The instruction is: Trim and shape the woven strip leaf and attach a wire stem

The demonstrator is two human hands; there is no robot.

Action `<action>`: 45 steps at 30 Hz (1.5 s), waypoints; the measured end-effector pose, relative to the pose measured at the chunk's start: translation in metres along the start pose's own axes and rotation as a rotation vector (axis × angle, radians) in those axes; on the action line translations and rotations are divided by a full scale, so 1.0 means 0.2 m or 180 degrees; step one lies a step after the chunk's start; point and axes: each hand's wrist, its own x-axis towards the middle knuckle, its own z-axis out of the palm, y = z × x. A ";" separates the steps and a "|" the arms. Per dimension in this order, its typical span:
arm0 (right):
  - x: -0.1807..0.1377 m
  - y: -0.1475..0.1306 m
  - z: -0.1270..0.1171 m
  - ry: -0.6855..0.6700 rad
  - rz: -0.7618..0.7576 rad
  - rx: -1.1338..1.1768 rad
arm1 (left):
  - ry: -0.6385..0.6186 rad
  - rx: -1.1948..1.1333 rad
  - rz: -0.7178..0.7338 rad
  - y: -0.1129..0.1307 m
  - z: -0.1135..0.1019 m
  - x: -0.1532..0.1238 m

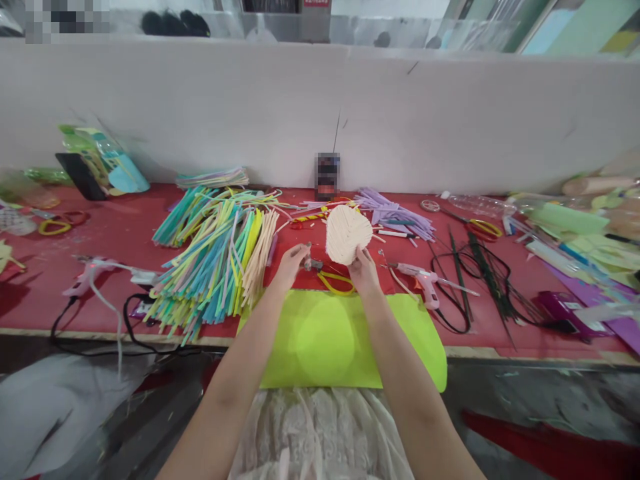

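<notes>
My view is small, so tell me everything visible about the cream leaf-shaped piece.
The cream leaf-shaped piece is broad and rounded, with slanting ridges meeting along a middle line. It looks soft, exact material unclear. The right grip holds its lower edge, broad face toward the camera, over the red table.

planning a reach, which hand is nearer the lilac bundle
Right. The right hand, holding the cream piece, is just left of the lilac bundle and closer to the body. The left hand is farther left, across the cream piece from it.
</notes>
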 end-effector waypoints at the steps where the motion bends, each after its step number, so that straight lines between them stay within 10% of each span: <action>1: 0.00 0.00 0.00 0.0004 -0.0005 -0.0023 | 0.0155 0.0370 0.0099 -0.01 0.01 0.01; 8: 0.00 0.00 -0.01 0.0030 0.0007 -0.0158 | 0.0422 0.3330 0.1020 -0.10 0.07 -0.01; 14: -0.01 0.00 0.00 0.0016 -0.0131 -0.0021 | -0.0849 0.4673 0.0979 -0.16 0.12 -0.06; 27: 0.01 -0.04 0.01 0.0064 -0.0186 0.0001 | -0.0916 0.4190 0.0982 -0.14 0.13 -0.07; 34: 0.05 -0.10 -0.10 0.0898 -0.0867 0.0170 | -0.1903 0.3822 0.1236 -0.10 0.16 -0.09; 45: 0.06 -0.06 -0.11 0.0961 -0.0925 0.0109 | -0.1816 0.3025 0.1317 -0.08 0.16 -0.07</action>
